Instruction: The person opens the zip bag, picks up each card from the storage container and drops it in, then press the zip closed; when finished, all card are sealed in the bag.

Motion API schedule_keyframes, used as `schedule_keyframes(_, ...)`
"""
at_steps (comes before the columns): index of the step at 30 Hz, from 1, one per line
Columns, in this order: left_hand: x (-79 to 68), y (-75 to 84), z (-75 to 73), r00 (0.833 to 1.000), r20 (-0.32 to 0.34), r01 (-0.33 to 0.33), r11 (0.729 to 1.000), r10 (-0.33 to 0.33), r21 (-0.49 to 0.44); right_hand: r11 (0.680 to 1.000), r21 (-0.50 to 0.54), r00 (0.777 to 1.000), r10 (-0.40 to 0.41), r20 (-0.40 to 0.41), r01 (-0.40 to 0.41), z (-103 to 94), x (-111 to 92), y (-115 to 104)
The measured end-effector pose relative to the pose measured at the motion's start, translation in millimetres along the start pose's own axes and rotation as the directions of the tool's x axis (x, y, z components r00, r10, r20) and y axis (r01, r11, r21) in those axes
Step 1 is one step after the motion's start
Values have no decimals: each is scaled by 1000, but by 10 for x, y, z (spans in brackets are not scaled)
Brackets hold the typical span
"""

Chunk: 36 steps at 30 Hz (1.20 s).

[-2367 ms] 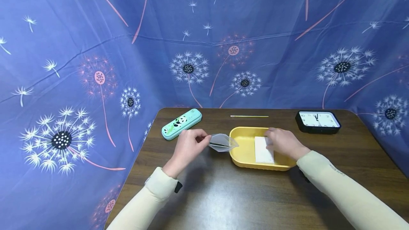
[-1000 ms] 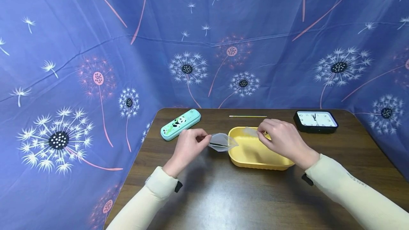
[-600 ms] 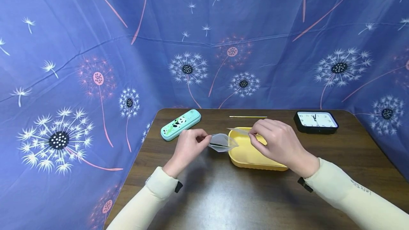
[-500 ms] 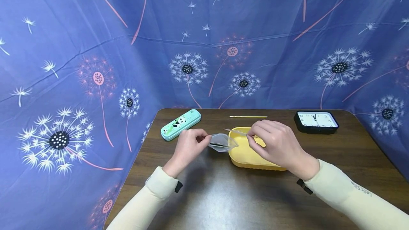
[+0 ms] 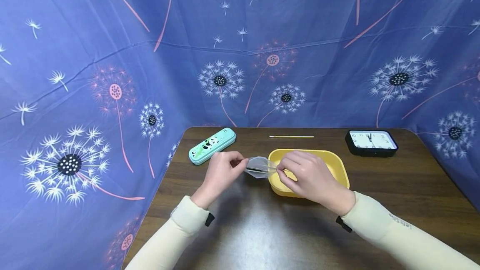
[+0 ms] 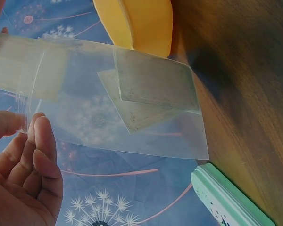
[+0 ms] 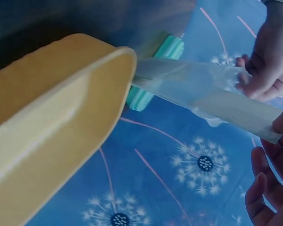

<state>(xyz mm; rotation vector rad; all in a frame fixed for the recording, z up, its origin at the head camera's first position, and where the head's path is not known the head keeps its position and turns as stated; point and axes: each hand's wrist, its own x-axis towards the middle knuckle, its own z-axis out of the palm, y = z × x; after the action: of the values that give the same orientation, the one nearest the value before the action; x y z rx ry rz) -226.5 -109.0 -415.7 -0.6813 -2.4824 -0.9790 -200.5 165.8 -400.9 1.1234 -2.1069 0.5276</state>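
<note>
In the head view my left hand (image 5: pixel 222 175) pinches the rim of a clear zip bag (image 6: pixel 165 143) between thumb and fingers. The bag stands off the table, its mouth spread towards the right. Inside, near its bottom, lie two thin flat rectangular sheets (image 6: pixel 155 80), overlapping at an angle. My right hand (image 5: pixel 313 176) pinches one end of another thin whitish rectangular sheet (image 7: pixel 247 115). That sheet's far end is within the bag's mouth, as the left wrist view shows. Below the right hand sits a yellow oblong basin (image 5: pixel 340 172).
A mint pencil case (image 5: pixel 212 146) with a panda picture lies at the table's back left. Behind the basin is a thin yellow pencil (image 5: pixel 291 136). A black-framed clock (image 5: pixel 371 141) stands back right. Blue dandelion-print cloth (image 5: pixel 240 74) hangs behind the table (image 5: pixel 247 236).
My right hand has picked the whitish sheet out of the yellow basin, turned it and brought it left into the bag's mouth. The left hand has kept its place on the bag.
</note>
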Motion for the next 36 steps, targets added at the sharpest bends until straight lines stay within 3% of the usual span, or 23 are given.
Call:
schedule_keyframes(17, 3, 41, -33, 1000, 10, -2, 1000, 2, 12, 997, -7, 995, 83, 61, -83, 365, 13, 113)
schedule_keyframes(25, 10, 46, -35, 1000, 19, 7, 1000, -7, 10, 997, -21, 983, 73, 167, -70, 429, 139, 148)
schedule_keyframes(36, 11, 53, -31, 999, 29, 14, 1000, -14, 16, 998, -41, 942, 59, 332, -48, 553, 346, 155)
